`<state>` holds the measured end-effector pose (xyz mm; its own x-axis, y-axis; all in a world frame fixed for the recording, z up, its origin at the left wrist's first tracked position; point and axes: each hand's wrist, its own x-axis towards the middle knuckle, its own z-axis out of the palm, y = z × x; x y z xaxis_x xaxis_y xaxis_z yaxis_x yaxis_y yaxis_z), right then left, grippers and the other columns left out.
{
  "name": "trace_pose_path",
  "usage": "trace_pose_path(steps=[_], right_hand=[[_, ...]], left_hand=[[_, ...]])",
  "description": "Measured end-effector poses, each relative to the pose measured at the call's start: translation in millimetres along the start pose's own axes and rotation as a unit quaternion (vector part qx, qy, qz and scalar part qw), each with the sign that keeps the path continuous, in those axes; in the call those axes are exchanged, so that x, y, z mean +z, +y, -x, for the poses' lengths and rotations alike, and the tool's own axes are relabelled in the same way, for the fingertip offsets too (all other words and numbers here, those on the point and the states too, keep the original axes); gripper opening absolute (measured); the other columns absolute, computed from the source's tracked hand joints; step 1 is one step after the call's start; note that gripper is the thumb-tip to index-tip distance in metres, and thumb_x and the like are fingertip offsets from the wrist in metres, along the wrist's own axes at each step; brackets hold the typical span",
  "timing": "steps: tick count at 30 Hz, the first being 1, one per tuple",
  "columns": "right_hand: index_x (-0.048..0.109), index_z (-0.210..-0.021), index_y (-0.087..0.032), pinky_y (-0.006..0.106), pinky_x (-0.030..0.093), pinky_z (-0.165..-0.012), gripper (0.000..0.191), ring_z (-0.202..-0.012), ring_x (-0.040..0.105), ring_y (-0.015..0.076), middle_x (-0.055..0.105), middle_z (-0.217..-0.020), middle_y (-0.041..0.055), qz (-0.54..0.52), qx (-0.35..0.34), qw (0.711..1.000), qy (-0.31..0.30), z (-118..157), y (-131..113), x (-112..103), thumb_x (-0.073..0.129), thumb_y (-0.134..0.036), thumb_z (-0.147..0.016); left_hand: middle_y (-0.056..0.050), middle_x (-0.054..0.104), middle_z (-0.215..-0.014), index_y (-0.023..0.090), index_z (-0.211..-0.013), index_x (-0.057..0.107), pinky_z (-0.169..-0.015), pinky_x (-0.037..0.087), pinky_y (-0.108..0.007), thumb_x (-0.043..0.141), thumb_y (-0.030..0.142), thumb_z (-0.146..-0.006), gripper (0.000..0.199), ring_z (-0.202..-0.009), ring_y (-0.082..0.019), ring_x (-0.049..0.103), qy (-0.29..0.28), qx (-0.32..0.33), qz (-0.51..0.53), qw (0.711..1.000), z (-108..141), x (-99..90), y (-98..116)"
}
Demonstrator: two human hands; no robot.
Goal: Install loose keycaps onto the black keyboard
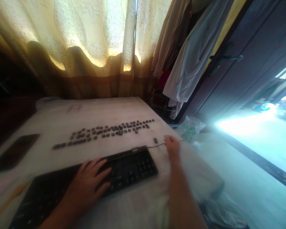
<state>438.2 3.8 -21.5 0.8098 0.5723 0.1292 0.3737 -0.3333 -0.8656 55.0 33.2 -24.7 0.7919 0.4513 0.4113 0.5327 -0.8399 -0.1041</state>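
Nearest the camera, two bare forearms (183, 197) reach over a white-covered table (105, 108). Across it slants a black keyboard (124, 168), number-pad keys (144, 165) showing. Beside the table sits a clear plastic bag (193, 125), contents unclear. The left hand (91, 178) lies over the keyboard, fingers spread; the right hand (172, 148) curls its fingers round a thin cable (154, 146). Loose dark keycaps (120, 132) lie in rough rows beyond.
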Motion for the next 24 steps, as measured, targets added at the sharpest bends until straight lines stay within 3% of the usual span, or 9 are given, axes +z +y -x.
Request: trace_pose_path(steps=[5,11,16,20,24], right_hand=[[0.072,-0.102,-0.018,0.034,0.046,-0.079,0.032,-0.093,0.065,0.0255,0.072,-0.103,0.012,0.14,-0.001,0.99,0.004,5.7,1.9,-5.3,0.048,-0.034,-0.088],[0.075,-0.102,-0.021,0.035,0.047,-0.078,0.031,-0.093,0.068,0.0273,0.074,-0.099,0.0108,0.255,-0.002,0.96,-0.114,12.9,-0.5,8.5,0.066,-0.042,-0.081],[0.074,-0.109,-0.02,0.036,0.047,-0.084,0.032,-0.103,0.067,0.0298,0.074,-0.107,0.0143,0.291,-0.009,0.943,-0.161,12.0,-3.9,22.2,0.062,-0.035,-0.084],[0.076,-0.097,-0.017,0.034,0.046,-0.086,0.024,-0.108,0.065,0.0296,0.074,-0.106,0.0174,0.266,-0.004,0.951,-0.16,7.4,-8.8,25.5,0.062,-0.025,-0.08],[0.074,-0.069,-0.016,0.031,0.047,-0.076,0.013,-0.096,0.068,0.0288,0.074,-0.079,0.0124,0.166,0.003,0.972,-0.169,6.9,-13.5,16.4,0.061,-0.017,-0.071]], left_hand=[[-0.007,0.068,-0.129,0.034,-0.119,0.069,-0.099,0.043,-0.052,0.057,0.052,-0.088,0.037,-0.117,-0.03,0.062,-0.012,-0.009,-0.014,1.0,0.4,-0.2,-0.1],[-0.009,0.067,-0.13,0.033,-0.119,0.07,-0.101,0.042,-0.054,0.055,0.053,-0.089,0.039,-0.12,-0.032,0.06,-0.039,-0.045,-0.005,0.998,0.5,-3.9,9.3],[-0.01,0.064,-0.133,0.032,-0.122,0.068,-0.105,0.039,-0.056,0.054,0.052,-0.09,0.04,-0.125,-0.033,0.056,-0.05,-0.073,0.007,0.996,2.4,-4.0,15.7],[-0.011,0.063,-0.134,0.032,-0.123,0.068,-0.106,0.038,-0.057,0.056,0.051,-0.089,0.041,-0.128,-0.033,0.054,-0.053,-0.087,0.01,0.995,3.9,-3.4,17.8],[-0.011,0.063,-0.135,0.031,-0.124,0.067,-0.107,0.038,-0.057,0.057,0.048,-0.089,0.04,-0.127,-0.032,0.054,-0.056,-0.088,0.015,0.994,3.6,-5.0,19.4]])
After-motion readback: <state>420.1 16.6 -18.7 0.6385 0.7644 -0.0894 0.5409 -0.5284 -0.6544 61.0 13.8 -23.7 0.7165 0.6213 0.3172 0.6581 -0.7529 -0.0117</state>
